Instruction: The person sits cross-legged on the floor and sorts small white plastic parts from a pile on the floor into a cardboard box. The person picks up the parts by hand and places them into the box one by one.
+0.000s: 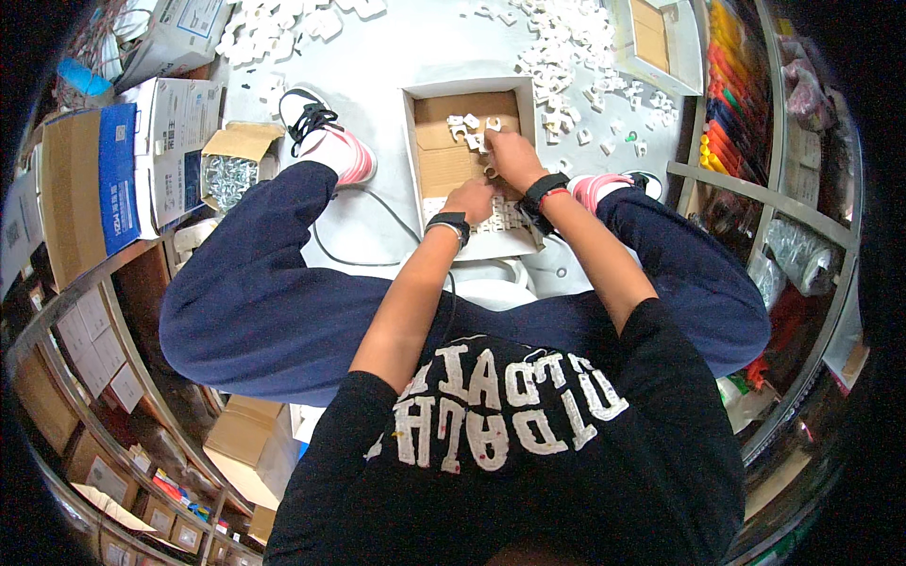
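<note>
An open shallow cardboard box, white outside and brown inside, stands on the floor between my feet. Loose white plastic pipe clips lie in its middle. Along its near end, more white clips sit packed in rows. My right hand reaches into the box, its fingertips at the loose clips; whether it grips one is unclear. Lower and to the left, my left hand is over the packed rows with its fingers bent. Its fingertips are blurred, and what they hold cannot be made out.
Heaps of white clips lie on the floor at right and far left. A carton of metal fasteners stands beside my left shoe. A dark cable runs behind the box. Metal shelving flanks me.
</note>
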Motion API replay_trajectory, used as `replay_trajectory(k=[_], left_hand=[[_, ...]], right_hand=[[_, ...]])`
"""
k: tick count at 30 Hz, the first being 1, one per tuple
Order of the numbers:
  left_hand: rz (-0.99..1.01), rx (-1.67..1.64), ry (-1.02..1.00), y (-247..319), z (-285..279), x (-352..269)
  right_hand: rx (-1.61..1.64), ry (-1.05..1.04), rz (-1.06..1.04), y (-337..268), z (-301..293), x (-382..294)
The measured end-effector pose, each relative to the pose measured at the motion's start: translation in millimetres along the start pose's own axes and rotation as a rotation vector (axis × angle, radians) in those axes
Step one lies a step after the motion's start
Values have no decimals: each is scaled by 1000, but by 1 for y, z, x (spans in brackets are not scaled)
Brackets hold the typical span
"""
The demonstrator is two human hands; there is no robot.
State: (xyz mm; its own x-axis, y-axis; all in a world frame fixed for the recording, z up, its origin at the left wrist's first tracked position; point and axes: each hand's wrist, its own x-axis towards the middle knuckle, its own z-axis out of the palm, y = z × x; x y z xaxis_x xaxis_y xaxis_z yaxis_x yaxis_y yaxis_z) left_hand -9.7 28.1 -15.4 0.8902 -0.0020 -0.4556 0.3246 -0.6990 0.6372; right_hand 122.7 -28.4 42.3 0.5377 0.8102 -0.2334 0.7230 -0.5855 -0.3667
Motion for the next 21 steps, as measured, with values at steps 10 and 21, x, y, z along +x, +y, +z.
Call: replay_trajectory(k=[10, 21], left_hand=[[-39, 3, -42, 13, -20, -9], [-84, 24, -53, 9, -14, -6]], right_hand=[[181, -205, -220, 8, -31, -14], [-440, -555, -329, 9, 8, -29]])
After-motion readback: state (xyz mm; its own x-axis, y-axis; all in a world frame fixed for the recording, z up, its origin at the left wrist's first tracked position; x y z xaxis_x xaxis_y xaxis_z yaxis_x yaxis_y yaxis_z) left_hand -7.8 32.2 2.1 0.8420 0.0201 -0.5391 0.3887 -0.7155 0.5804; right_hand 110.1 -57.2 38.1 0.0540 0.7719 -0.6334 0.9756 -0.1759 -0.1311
